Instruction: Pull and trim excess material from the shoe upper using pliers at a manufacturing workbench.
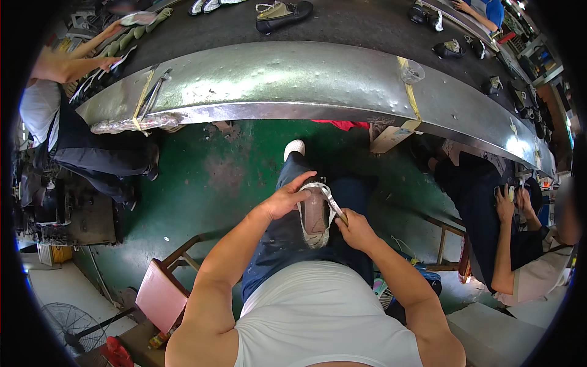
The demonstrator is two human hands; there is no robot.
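Note:
An unfinished shoe (315,214) with a brown bottom and a whitish upper edge lies over my lap, bottom side up. My left hand (286,200) is closed around its far left side, thumb on the edge. In my right hand (358,229) is the yellowish handle of a slim tool (337,211), its exact kind unclear. The tool lies against the right edge of the shoe. Where its tip meets the shoe is hard to make out.
Ahead runs a dark conveyor belt (214,27) with a dented metal side (244,82); black shoes (284,15) ride on it. One person (46,116) works at left, another (532,269) at right. A pink-seated stool (160,293) and a fan (70,330) stand lower left.

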